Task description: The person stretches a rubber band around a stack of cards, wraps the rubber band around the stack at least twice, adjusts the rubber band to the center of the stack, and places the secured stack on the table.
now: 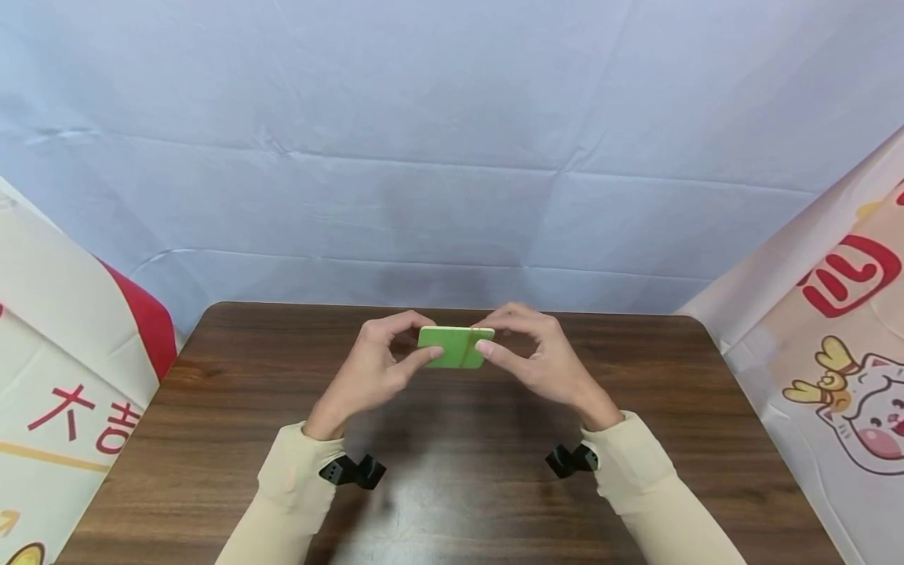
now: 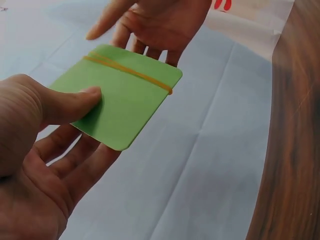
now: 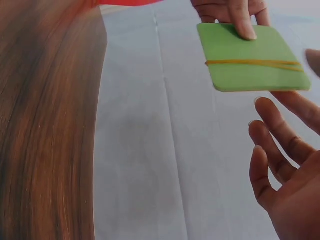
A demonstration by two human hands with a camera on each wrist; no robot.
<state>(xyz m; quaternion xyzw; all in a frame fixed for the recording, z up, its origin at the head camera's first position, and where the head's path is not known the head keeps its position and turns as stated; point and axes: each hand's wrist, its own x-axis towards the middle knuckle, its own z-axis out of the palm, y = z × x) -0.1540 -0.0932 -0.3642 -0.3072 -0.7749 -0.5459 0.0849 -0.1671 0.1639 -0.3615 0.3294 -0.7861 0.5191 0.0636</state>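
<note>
A flat green card-like piece with rounded corners (image 1: 453,342) is held up over the table. A yellow-orange rubber band (image 2: 131,73) runs round it, nearer the right-hand end; in the right wrist view its strands split slightly apart. My left hand (image 1: 374,365) pinches the other end, thumb on the green face and fingers underneath. At the banded end is my right hand (image 1: 544,357), its thumb lifted off the face in both wrist views. One of its fingers reaches the underside of the edge, and the others (image 3: 272,142) spread loosely below. Whether the piece is one card or a stack cannot be told.
Beneath the hands lies a dark wood-grain table (image 1: 452,486). A pale blue cloth (image 1: 424,157) hangs behind it. Printed cloths with red characters hang at the left (image 1: 63,353) and right (image 1: 847,353). Each wrist carries a small black camera (image 1: 353,471).
</note>
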